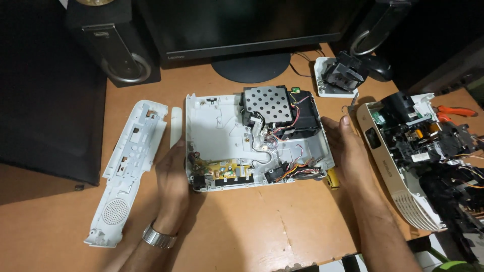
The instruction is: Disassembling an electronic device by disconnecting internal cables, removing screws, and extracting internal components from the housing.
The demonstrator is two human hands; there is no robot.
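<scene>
Where the work is laid out, a brown wooden desk [242,221] is seen, scuffed near its front edge, with dim surroundings behind it. At its far side one dark monitor on a round stand [251,65] is flanked by two black speakers, one [113,43] far beyond the left fingers and one [375,25] far beyond the right fingers.

One opened white chassis [222,131] is held between both hands. The left hand [174,176] is laid flat against its left edge, fingers pressed together and extended; a metal wristwatch [159,235] is worn on that wrist. The right hand [348,143] is set against its right edge, fingers likewise together and straight; whether the fingertips grip under the rim cannot be told. Neither hand is closed around anything.

Inside the chassis, one perforated metal plate [268,103] lies between the two sets of fingertips, and one yellow circuit board [227,171] lies just beside the left fingers.

Two white cover pieces are counted outside the left fingers: one long panel [128,166] and one narrow strip [175,123]. Outside the right fingers, a second stripped unit [423,161] rests, with orange-handled pliers [456,111] beyond it.
</scene>
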